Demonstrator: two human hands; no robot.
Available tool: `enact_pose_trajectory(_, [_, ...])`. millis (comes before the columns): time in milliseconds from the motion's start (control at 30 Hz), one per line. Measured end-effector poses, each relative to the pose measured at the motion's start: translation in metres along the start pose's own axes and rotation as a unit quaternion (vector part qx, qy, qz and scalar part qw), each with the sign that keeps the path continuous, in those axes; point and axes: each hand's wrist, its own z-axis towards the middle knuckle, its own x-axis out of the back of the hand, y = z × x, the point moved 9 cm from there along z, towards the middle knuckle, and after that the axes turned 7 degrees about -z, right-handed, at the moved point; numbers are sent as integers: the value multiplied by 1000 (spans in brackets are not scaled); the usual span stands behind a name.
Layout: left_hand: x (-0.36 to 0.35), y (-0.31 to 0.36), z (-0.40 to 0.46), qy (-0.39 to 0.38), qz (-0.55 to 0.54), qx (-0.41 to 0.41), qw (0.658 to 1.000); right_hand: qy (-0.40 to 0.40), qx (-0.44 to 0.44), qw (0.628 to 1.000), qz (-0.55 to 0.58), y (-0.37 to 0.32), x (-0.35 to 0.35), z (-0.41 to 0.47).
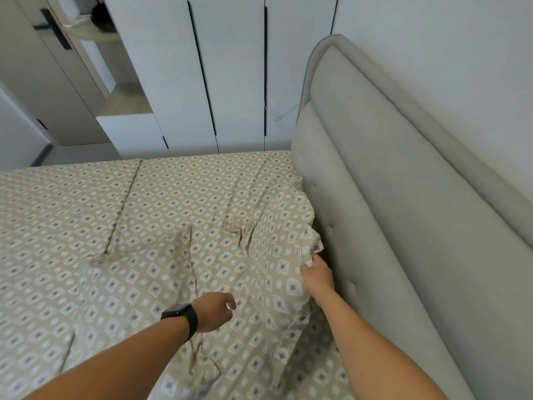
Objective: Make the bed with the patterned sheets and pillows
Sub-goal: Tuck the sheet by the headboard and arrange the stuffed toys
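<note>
One pinch only: right hand (317,274) clamped on the edge of the patterned sheet (161,215) right at the headboard (375,197). Left hand (215,311) loosely curled above the bed, holding nothing. Best to draw the edge taut toward the headboard, tuck it down, then flatten the ridges mid-bed with the free palm

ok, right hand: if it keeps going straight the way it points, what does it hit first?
Probably the grey padded headboard. The right hand grips the patterned sheet edge and points into the gap beside it; depth there is unclear.
</note>
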Motion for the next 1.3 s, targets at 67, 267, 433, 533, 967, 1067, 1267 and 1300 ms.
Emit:
enact_pose_trajectory(67, [-1, -6, -7, 20, -38, -9, 999, -26, 13, 999, 42, -17, -15, -17])
enact_pose_trajectory(267, [-10, -36, -46, 73, -115, -60, 989, -105, 28, 975, 194, -70, -70, -88])
enact_pose_trajectory(433, [4, -104, -100, 181, -192, -108, 958, -150, 33, 953, 261, -103, -117, -174])
enact_pose_trajectory(533, [-7, -139, -128, 179, -196, -128, 956, -161, 14, 957, 240, -98, -143, -213])
enact_pose_trajectory(967, [-69, -234, -207, 162, -269, -162, 935, -170, -71, 969, 163, -78, -210, -331])
enact_pose_trajectory(1067, [-74, -220, -211, 176, -296, -174, 922, -170, -58, 971, 158, -85, -202, -330])
enact_pose_trajectory(1267, [-57, -175, -194, 205, -292, -181, 916, -146, -9, 974, 175, -102, -155, -310])
enact_pose_trajectory(1300, [-54, -166, -187, 213, -288, -179, 916, -148, -4, 973, 176, -104, -149, -298])
